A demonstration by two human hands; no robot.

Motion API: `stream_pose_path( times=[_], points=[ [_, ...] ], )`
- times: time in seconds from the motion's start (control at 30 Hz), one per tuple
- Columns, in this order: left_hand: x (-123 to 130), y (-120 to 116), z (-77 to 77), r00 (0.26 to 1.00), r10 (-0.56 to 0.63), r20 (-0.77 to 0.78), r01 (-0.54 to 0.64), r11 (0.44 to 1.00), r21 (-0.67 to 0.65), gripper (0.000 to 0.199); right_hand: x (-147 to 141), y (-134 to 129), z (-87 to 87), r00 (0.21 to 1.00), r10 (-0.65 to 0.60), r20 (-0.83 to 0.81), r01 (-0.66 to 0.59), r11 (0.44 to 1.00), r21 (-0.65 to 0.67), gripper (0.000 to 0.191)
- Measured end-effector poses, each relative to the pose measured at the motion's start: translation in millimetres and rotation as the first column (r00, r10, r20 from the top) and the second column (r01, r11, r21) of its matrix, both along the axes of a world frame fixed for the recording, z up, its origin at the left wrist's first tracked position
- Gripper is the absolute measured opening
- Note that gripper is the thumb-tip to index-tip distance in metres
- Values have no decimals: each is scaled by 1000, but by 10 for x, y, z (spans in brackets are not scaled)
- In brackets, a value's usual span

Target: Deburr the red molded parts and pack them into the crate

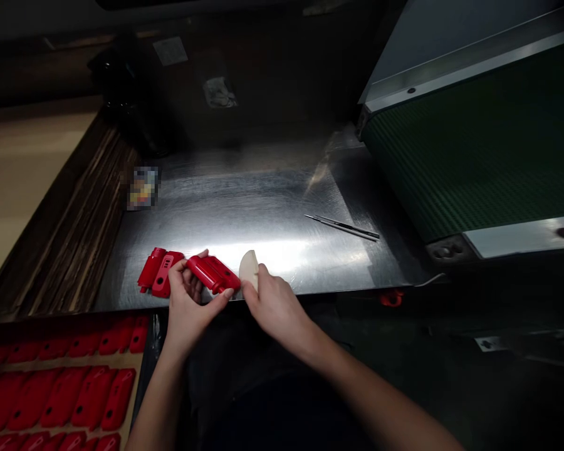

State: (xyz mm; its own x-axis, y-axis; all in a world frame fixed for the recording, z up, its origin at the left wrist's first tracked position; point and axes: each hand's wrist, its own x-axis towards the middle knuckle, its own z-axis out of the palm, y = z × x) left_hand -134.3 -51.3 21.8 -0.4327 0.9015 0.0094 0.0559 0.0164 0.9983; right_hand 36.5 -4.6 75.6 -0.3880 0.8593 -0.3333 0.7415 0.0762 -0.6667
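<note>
Over the table's near edge, left hand curled around a red casing, right hand pinching a cream pad against the casing's end. Just beside, two more casings on the steel table; farther right, tweezers; lower left, a tray packed with red casings.

From my remote feed, the brushed-steel surface carries two red plastic casing pieces by its front edge and metal tweezers toward the right (a blurred patch sits far left, unreadable from here).
</note>
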Motion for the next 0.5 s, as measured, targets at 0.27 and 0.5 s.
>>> stream_pose_path(
  times=[0.27, 0.5],
  points=[
    [-96, -107, -96, 933, 0, 361, -21, 998, 54, 76, 203, 628, 16, 985, -5, 171, -53, 942, 331, 46],
    [42, -579, 7, 762, -140, 632, 69, 988, 136, 72, 709, 225, -274, 988, -89, -130, 136, 895, 424, 29]
  ],
)
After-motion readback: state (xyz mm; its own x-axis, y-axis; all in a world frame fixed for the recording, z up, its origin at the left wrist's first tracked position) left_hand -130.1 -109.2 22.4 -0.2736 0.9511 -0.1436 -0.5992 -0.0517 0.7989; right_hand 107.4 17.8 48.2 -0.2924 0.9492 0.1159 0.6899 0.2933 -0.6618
